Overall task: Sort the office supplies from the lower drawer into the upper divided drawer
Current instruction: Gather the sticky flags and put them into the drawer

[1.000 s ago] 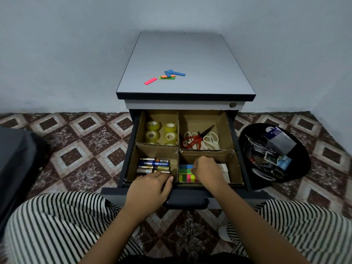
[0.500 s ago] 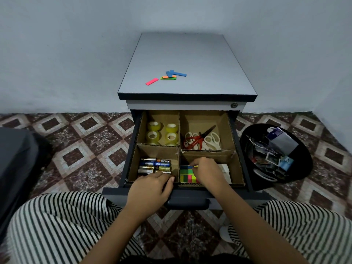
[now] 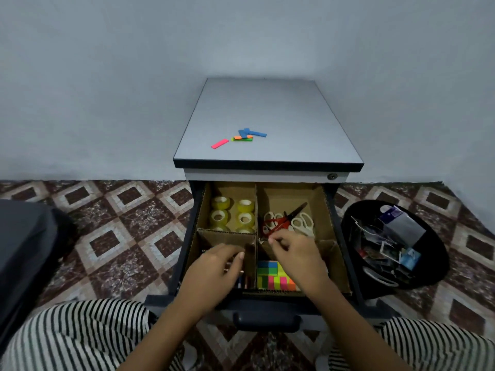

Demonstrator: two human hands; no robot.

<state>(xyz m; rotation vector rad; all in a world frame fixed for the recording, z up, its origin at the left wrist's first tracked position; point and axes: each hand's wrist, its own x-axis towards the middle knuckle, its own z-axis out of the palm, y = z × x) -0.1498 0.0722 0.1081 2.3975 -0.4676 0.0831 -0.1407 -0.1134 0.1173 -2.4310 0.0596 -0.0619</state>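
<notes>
Cardboard dividers (image 3: 227,235) split the upper drawer (image 3: 194,210) into four compartments. On the left, yellowish tape rolls (image 3: 232,213) fill the back compartment. The left hand (image 3: 211,269) hangs over the front one, fingers curled down onto the batteries (image 3: 245,282). Only the battery ends show, their labels too small to read, and I cannot tell whether the hand grips one. Half a second ago this hand lay at the drawer's front edge, with the batteries in full view. Above, loose coloured flags (image 3: 241,137) lie on the grey cabinet top (image 3: 267,108). The right hand (image 3: 297,259) has its fingertips drawn together at the cross divider's top edge, just in front of the red and white scissors (image 3: 288,223) in the back right compartment. Whether they pinch anything cannot be told. Earlier it covered the coloured sticky notes (image 3: 273,275) in the front right compartment, which now show beside its wrist. Far right stands a black bin (image 3: 436,263) of packaging, its print illegible.
</notes>
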